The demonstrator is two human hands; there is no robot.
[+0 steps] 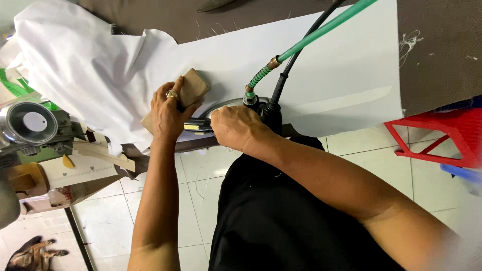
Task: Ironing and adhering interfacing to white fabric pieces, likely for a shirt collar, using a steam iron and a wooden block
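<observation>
My right hand (236, 128) is wrapped tight around the handle of the steam iron (228, 108), which sits on the white cloth (326, 75) at the table's near edge. At nine o'clock from it, my left hand (168, 113) presses fingers down over a flat brown pressing block (188, 93) on the same cloth. A green hose (321, 30) and black cord (296, 52) run off the iron toward one o'clock. A red stool (442, 135) stands at three o'clock.
</observation>
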